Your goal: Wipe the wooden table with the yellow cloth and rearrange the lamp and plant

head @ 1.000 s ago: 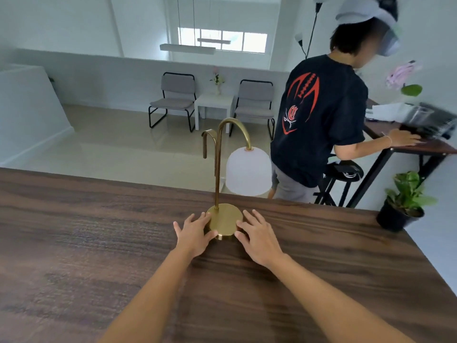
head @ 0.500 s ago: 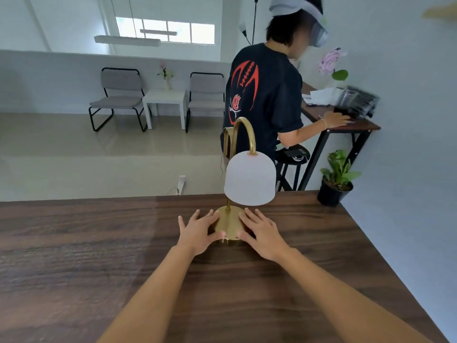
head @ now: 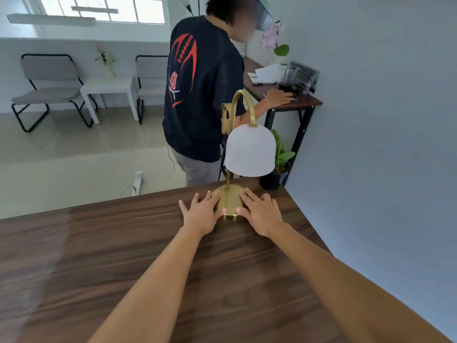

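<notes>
Hands lie flat on the wooden worktop (head: 123,256), fingers spread wide, one on each side of the brass lamp (head: 247,154). The left hand (head: 201,212) presses its fingertips and thumb against the left edge of the round brass base; the right hand (head: 262,214) does the same on the right edge, so the base sits pinched between them, not lifted. The white dome shade hangs just beyond and above the right hand. Past the worktop's far right corner, beyond the right hand, a potted plant (head: 280,164) stands on the floor, half hidden by the shade. A person in a dark shirt (head: 202,90) stands beyond; its red print is not readable.
</notes>
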The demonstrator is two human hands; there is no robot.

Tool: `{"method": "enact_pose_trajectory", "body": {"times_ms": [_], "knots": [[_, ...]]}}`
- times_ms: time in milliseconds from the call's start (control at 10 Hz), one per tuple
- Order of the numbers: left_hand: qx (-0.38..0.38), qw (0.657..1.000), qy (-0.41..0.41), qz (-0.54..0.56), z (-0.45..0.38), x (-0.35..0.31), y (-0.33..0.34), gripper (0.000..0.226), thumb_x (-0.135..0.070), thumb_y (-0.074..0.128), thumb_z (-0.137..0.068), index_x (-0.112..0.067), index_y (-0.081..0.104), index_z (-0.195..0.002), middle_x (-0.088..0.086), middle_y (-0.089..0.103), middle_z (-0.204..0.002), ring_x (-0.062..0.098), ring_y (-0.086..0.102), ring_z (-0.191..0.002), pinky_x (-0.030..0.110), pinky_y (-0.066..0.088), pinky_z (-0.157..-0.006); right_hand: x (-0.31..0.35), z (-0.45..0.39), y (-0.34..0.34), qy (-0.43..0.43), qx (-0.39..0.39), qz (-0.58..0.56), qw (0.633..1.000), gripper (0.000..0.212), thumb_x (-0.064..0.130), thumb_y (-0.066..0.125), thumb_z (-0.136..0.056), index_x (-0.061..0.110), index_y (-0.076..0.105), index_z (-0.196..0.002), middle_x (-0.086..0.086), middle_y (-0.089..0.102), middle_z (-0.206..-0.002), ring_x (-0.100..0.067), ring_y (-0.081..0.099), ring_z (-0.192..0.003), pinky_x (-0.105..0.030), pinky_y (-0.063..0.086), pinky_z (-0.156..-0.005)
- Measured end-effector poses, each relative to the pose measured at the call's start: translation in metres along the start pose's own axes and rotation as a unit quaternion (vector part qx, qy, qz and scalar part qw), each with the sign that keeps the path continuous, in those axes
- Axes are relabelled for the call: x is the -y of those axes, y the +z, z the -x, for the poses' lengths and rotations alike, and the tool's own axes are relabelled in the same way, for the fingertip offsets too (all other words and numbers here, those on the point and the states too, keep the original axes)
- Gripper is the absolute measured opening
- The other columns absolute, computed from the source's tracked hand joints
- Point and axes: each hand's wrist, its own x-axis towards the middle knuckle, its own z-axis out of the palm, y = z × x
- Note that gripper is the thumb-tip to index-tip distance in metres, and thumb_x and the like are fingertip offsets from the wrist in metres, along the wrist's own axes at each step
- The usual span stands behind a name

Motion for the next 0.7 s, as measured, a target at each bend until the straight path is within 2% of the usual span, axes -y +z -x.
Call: {"method": "enact_pose_trajectory", "body": {"times_ms": [300,500,600,700], "knots": [[0.012,0.999,-0.025,-0.028,-0.032,-0.031,0.003,0.057,-0.05,0.029,-0.096,-0.039,0.007,-0.148,-0.005,0.008,-0.16,0.031,0.001,-0.147,0.068,-0.006,-0.108,-0.027,-0.026,-0.008,0.011,0.021,0.038,0.999,0.059,0.034,0.033,-0.104,0.024,0.005,-0.155,0.003,0.0,-0.165,-0.043,0.03,-0.133,-0.048,0.029,-0.108],[0.019,0.997,-0.046,-0.051,-0.043,-0.039,0.006,0.056,-0.051,0.025,-0.097,-0.041,0.003,-0.148,-0.004,0.006,-0.16,0.032,-0.002,-0.147,0.068,-0.007,-0.107,-0.037,-0.036,-0.011,0.007,0.027,0.065,0.998,0.058,0.037,0.027,-0.103,0.023,0.007,-0.155,0.001,0.004,-0.165,-0.04,0.028,-0.132,-0.047,0.027,-0.107],[0.01,0.997,-0.069,-0.046,-0.033,-0.043,0.005,0.057,-0.052,0.024,-0.097,-0.04,0.004,-0.148,0.002,-0.006,-0.161,0.031,-0.006,-0.146,0.068,-0.005,-0.108,-0.036,-0.034,-0.016,-0.005,0.029,0.063,0.998,0.059,0.038,0.028,-0.103,0.022,0.006,-0.155,0.002,0.003,-0.165,-0.039,0.027,-0.133,-0.047,0.026,-0.108],[-0.081,0.995,-0.063,0.008,-0.003,-0.041,0.018,0.058,-0.047,0.028,-0.098,-0.035,0.004,-0.149,0.005,-0.012,-0.16,0.028,-0.006,-0.147,0.065,-0.001,-0.111,-0.046,-0.01,-0.016,-0.051,0.025,0.038,0.998,0.06,0.042,0.031,-0.103,0.024,0.007,-0.155,0.0,-0.003,-0.165,-0.038,0.015,-0.142,-0.051,0.017,-0.113]]}}
